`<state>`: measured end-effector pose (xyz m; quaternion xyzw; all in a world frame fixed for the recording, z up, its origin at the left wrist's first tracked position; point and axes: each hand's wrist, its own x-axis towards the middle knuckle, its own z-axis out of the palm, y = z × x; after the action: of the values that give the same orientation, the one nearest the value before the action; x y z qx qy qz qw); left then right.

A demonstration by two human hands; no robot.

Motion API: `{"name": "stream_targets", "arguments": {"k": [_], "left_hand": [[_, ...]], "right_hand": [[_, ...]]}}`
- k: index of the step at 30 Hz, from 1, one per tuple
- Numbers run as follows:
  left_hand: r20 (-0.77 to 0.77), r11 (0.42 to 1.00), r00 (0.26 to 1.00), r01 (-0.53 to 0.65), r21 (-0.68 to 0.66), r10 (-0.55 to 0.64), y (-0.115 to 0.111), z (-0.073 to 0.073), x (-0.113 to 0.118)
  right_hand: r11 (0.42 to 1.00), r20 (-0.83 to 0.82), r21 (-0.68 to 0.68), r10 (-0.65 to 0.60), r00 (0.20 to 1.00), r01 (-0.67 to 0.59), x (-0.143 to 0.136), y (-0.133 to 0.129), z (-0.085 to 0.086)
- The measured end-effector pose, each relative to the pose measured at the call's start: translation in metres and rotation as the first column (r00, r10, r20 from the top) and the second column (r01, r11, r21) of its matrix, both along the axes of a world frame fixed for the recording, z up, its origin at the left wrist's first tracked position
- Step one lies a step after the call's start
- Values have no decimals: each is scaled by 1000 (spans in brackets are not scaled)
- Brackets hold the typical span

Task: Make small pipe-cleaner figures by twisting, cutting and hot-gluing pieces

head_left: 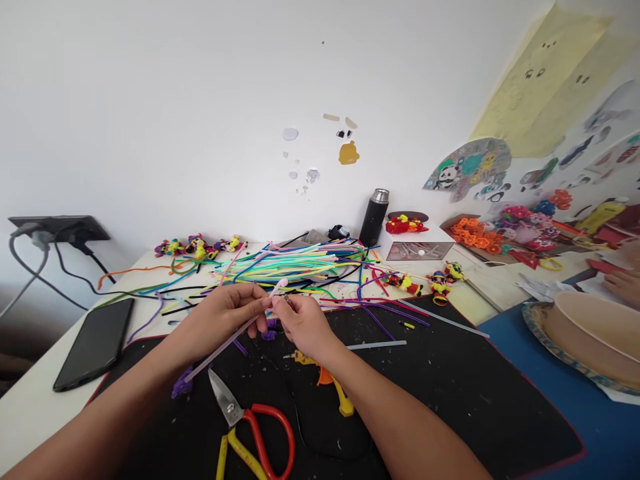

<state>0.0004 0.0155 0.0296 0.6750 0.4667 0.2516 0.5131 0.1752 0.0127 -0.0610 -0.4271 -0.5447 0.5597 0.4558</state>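
Note:
My left hand (234,312) is closed in a pinch on a pale pink pipe cleaner (220,352), whose long end slants down to the left. My right hand (304,325) pinches close against it, near the curled upper tip; a small shiny bit shows at these fingers, too small to name. Below the hands, scissors (231,405) with red and yellow handles lie spread on the black mat (425,407). A yellow and orange glue gun (343,399) sits partly hidden under my right forearm. Purple fuzzy pieces (182,384) lie by the pipe cleaner's lower end.
Behind the hands spreads a pile of coloured pipe cleaners (295,263). A phone (95,343) lies at left, near a power strip (60,228) with cables. A black flask (374,219) and white drawer box (417,245) stand at the back. At right are a round bowl (600,327) and another person's hand (623,283).

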Motion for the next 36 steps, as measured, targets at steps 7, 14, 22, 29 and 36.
{"name": "stream_targets", "arguments": {"k": [7, 14, 22, 29, 36], "left_hand": [[16, 1000, 1000, 10, -28, -10, 0, -2, -1], [-20, 999, 1000, -1, -36, 1, -2, 2, 1], [-30, 995, 999, -23, -93, 20, -4, 5, 2], [-93, 998, 996, 7, -66, -13, -4, 6, -1], [-86, 997, 996, 23, -69, -29, -2, 5, -6]], "right_hand": [[999, 30, 37, -15, 999, 14, -1, -2, 2], [998, 72, 53, -29, 997, 25, -2, -4, 6], [996, 95, 76, -43, 995, 36, -2, -2, 4], [995, 140, 99, -27, 990, 13, 0, -5, 11], [993, 179, 115, -24, 984, 3, -1, -4, 10]]}}
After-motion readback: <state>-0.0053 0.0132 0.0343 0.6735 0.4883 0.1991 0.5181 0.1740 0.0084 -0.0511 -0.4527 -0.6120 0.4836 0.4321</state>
